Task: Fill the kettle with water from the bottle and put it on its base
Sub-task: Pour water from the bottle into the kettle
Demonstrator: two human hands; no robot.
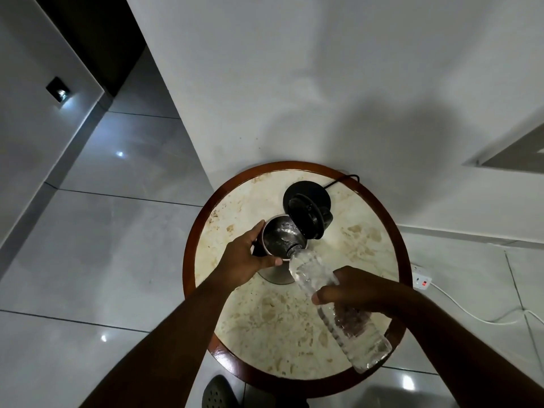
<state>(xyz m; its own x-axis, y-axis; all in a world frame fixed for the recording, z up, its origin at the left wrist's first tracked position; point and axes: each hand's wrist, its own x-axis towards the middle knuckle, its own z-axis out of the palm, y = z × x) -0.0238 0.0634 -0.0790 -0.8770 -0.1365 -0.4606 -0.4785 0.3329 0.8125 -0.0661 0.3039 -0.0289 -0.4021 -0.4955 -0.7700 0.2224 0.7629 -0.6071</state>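
The kettle (279, 235) stands on the round table with its black lid (304, 217) flipped up and open. My left hand (245, 256) grips the kettle's left side. A clear plastic water bottle (332, 301) is tilted, its neck over the kettle's mouth, and water glints inside the kettle. My right hand (353, 290) is wrapped around the bottle's middle. The black kettle base (309, 191) lies behind the kettle near the wall, its cord running off to the right.
The round marble-topped table (294, 328) with a dark wooden rim stands against a white wall. A white power strip (421, 280) with a red light lies on the tiled floor at right. A dark shoe (217, 393) shows below the table.
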